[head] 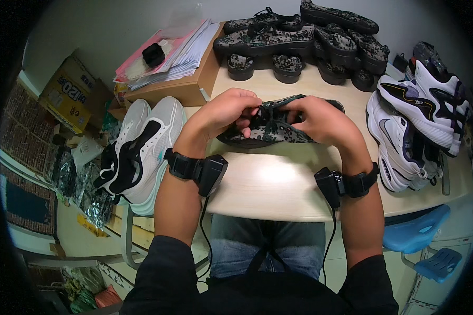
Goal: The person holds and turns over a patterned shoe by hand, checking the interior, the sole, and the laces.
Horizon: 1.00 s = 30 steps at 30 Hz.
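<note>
A camouflage lace-up shoe [283, 134] with a dark sole lies across the table before me, between my two hands. At its left part, the thumb and forefinger of my left hand [236, 108] pinch at the upper by the black laces [271, 116]; exactly what sits between the fingertips is hidden. Over the right part arches my right hand [319, 118], gripping the shoe around its opening, its thumb and fingertips partly inside. Both wrists wear black strapped devices with cables.
More camouflage shoes [264, 39] are stacked at the back of the pale table [268, 185]. White sneakers [398, 138] stand at the right, grey-white ones [157, 145] at the left. Papers [193, 51] top a cardboard box [181, 88]. A blue chair [418, 232] is at lower right.
</note>
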Each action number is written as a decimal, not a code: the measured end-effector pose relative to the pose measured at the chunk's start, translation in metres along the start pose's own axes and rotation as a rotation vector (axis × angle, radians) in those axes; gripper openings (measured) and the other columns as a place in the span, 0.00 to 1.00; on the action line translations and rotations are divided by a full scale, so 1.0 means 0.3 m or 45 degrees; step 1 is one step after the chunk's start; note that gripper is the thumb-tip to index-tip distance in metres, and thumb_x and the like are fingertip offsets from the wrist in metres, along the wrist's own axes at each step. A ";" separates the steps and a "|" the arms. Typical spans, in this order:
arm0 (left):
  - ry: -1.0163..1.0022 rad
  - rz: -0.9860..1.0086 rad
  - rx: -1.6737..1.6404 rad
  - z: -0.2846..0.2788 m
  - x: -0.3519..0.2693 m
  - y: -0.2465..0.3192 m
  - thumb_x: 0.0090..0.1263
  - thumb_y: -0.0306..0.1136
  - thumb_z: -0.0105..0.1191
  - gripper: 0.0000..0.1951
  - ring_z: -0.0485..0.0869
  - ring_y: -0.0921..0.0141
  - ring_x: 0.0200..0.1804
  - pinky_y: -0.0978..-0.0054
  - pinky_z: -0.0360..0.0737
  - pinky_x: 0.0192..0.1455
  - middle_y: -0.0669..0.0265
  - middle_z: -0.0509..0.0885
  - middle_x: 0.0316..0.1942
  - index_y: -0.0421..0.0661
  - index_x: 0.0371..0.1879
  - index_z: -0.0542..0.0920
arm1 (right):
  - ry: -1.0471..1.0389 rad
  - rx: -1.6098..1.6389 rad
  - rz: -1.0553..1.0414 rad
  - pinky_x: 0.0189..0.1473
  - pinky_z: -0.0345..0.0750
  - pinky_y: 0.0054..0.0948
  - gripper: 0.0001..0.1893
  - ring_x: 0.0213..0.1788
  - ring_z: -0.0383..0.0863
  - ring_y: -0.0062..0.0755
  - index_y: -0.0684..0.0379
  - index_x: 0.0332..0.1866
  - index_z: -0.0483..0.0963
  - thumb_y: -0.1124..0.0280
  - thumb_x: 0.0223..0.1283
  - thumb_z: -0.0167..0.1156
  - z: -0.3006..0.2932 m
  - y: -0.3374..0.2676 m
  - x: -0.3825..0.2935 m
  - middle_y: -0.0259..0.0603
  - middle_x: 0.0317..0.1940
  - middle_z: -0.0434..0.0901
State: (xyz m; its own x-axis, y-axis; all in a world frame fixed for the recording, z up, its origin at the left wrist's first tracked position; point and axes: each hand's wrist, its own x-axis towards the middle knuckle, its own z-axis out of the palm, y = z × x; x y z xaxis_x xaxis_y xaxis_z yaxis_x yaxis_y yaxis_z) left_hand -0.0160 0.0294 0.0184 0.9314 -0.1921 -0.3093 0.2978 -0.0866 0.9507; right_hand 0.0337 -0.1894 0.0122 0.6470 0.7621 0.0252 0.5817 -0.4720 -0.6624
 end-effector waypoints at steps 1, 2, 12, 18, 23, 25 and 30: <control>-0.026 -0.002 -0.041 -0.003 0.005 -0.002 0.72 0.34 0.47 0.11 0.73 0.74 0.18 0.79 0.76 0.23 0.71 0.71 0.23 0.43 0.26 0.72 | -0.002 -0.001 0.001 0.33 0.73 0.26 0.21 0.26 0.74 0.26 0.66 0.53 0.75 0.76 0.49 0.63 0.005 -0.001 0.007 0.42 0.26 0.80; -0.026 -0.002 -0.043 -0.005 0.011 -0.006 0.72 0.34 0.47 0.11 0.73 0.74 0.18 0.79 0.76 0.23 0.71 0.71 0.23 0.43 0.26 0.72 | -0.003 0.041 0.016 0.33 0.74 0.28 0.20 0.26 0.76 0.31 0.66 0.51 0.75 0.77 0.49 0.61 0.009 0.000 0.014 0.46 0.26 0.80; -0.043 0.057 -0.187 -0.014 0.023 -0.013 0.71 0.32 0.48 0.09 0.66 0.76 0.20 0.70 0.79 0.25 0.70 0.69 0.24 0.43 0.28 0.70 | 0.107 0.201 0.087 0.33 0.73 0.25 0.16 0.27 0.73 0.25 0.71 0.48 0.75 0.79 0.51 0.60 0.061 0.008 0.030 0.40 0.27 0.79; -0.041 0.052 -0.201 -0.021 0.020 -0.017 0.71 0.32 0.48 0.09 0.67 0.76 0.20 0.71 0.80 0.25 0.69 0.69 0.24 0.42 0.28 0.70 | 0.002 0.380 0.099 0.36 0.71 0.18 0.15 0.31 0.71 0.17 0.70 0.48 0.74 0.83 0.53 0.58 0.077 0.015 0.048 0.31 0.28 0.75; -0.033 0.047 -0.181 -0.015 0.027 -0.017 0.71 0.32 0.48 0.10 0.67 0.76 0.19 0.71 0.79 0.24 0.70 0.69 0.23 0.43 0.27 0.70 | -0.179 0.544 -0.077 0.37 0.71 0.18 0.12 0.33 0.70 0.15 0.68 0.46 0.74 0.82 0.56 0.56 0.084 0.030 0.055 0.30 0.30 0.75; -0.024 0.047 -0.177 -0.017 0.025 -0.016 0.71 0.32 0.48 0.11 0.67 0.77 0.19 0.73 0.76 0.22 0.71 0.68 0.21 0.43 0.26 0.70 | -0.161 0.550 -0.106 0.37 0.70 0.18 0.11 0.33 0.70 0.15 0.69 0.46 0.74 0.82 0.57 0.55 0.086 0.027 0.057 0.29 0.31 0.75; 0.065 -0.031 -0.108 -0.018 0.011 0.001 0.71 0.35 0.48 0.13 0.66 0.79 0.19 0.81 0.67 0.19 0.75 0.66 0.18 0.47 0.22 0.70 | 0.066 0.621 0.003 0.33 0.71 0.22 0.15 0.28 0.69 0.18 0.69 0.48 0.76 0.79 0.55 0.59 0.089 0.009 0.045 0.31 0.24 0.75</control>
State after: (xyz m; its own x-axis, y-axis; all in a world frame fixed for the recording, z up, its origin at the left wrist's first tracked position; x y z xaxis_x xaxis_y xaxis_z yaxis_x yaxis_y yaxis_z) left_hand -0.0117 0.0340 0.0179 0.9326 -0.1405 -0.3325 0.3348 -0.0072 0.9422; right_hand 0.0308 -0.1687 -0.0093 0.6790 0.7322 0.0521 0.2894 -0.2018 -0.9357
